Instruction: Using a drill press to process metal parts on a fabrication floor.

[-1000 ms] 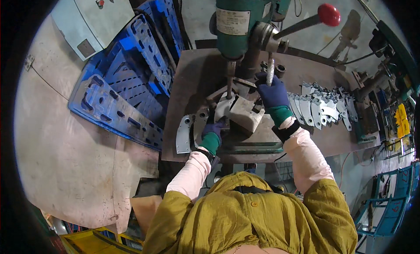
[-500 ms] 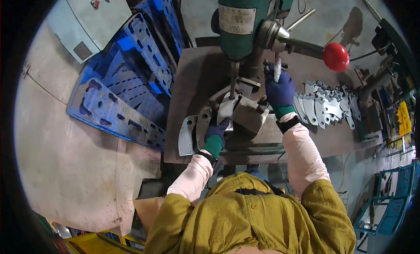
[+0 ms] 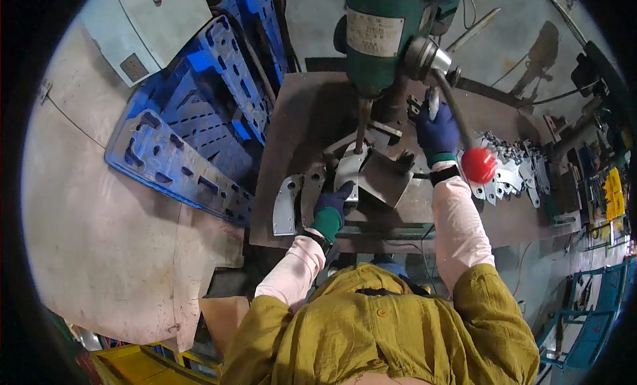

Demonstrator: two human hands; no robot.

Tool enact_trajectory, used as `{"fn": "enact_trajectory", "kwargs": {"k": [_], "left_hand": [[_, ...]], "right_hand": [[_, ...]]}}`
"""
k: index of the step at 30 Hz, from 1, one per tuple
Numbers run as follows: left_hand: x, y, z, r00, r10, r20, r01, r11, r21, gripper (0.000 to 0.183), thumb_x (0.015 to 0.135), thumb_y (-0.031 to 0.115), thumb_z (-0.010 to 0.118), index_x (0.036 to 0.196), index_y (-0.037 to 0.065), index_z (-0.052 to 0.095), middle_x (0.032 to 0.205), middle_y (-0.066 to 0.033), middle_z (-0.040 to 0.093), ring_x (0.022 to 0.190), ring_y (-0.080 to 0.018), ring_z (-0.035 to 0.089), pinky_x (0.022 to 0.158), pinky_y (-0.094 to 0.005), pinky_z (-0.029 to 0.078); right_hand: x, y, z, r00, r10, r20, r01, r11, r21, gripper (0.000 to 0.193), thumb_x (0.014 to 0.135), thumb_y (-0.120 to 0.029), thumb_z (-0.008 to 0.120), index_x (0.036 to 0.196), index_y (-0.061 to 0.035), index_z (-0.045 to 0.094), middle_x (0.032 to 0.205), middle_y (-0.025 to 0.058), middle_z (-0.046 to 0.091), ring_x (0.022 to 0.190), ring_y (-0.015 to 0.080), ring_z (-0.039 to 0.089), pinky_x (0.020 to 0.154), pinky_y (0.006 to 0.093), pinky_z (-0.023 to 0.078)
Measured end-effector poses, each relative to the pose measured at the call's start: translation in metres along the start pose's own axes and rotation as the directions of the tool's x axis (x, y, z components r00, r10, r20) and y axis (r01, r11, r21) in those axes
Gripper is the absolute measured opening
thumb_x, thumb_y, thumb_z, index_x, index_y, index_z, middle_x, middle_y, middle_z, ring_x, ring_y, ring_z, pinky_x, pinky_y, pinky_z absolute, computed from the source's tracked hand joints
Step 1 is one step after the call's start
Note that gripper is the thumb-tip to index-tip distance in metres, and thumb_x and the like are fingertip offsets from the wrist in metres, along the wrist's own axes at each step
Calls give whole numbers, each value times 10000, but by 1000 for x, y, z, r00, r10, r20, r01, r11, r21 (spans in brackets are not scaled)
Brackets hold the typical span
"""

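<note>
My left hand (image 3: 333, 204), in a dark blue glove, is closed on the near end of a curved silver metal plate (image 3: 347, 170). That plate lies beneath the bit (image 3: 363, 129) of a green drill press (image 3: 371, 63), whose tip meets the plate's far end. My right hand (image 3: 438, 131), gloved alike, is wrapped around a pale, wrapped feed lever (image 3: 433, 105) on the press. Another lever of the same hub ends in a red ball knob (image 3: 478, 164), beside my right wrist. A block-like metal fixture (image 3: 383, 176) sits right of the plate.
Two curved plates, one silver (image 3: 286, 206) and one darker (image 3: 311, 196), lie left of my left hand on the brown worktable (image 3: 292, 119). A pile of metal plates (image 3: 507, 176) lies at the right. Blue plastic pallets (image 3: 179, 156) stand left, below a grey control box (image 3: 149, 26).
The feed levers have turned: the red ball knob has swung down toward me, and my right hand has moved with its lever. My left hand stays on the plate. The view has shifted slightly.
</note>
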State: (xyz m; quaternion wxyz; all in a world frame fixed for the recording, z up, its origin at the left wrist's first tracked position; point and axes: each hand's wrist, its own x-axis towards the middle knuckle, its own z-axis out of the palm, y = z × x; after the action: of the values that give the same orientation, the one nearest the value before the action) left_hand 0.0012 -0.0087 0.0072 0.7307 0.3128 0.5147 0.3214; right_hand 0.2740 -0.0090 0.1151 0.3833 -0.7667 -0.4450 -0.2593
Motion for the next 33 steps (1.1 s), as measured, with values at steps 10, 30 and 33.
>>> {"fn": "enact_trajectory", "kwargs": {"k": [10, 30, 33], "left_hand": [[-5, -5, 0, 989, 119, 87, -115, 992, -55, 746, 822, 312, 770, 1459, 212, 394, 1202, -93, 585, 835, -214, 667, 627, -320, 592], [49, -30, -26, 998, 33, -51, -10, 915, 403, 482, 811, 452, 759, 1034, 28, 703, 923, -97, 699, 738, -210, 684, 649, -331, 577], [16, -21, 0, 998, -12, 63, 11, 1000, 10, 493, 821, 489, 735, 1054, 56, 702, 889, -89, 700, 711, -187, 671, 640, -318, 555]], "right_hand": [[103, 43, 2, 907, -407, -104, 400, 912, -88, 476, 784, -266, 671, 1240, -151, 591, 948, 116, 627, 857, 354, 626, 710, 480, 507], [-35, -45, -57, 727, 87, 681, -643, 434, 631, 296, 897, -266, 629, 980, 12, 684, 720, 88, 670, 647, 181, 647, 612, 348, 511], [-24, -84, -128, 711, -164, 683, -642, 244, 727, 331, 947, -284, 570, 1044, 15, 673, 832, 110, 687, 713, 195, 658, 652, 343, 537]]}}
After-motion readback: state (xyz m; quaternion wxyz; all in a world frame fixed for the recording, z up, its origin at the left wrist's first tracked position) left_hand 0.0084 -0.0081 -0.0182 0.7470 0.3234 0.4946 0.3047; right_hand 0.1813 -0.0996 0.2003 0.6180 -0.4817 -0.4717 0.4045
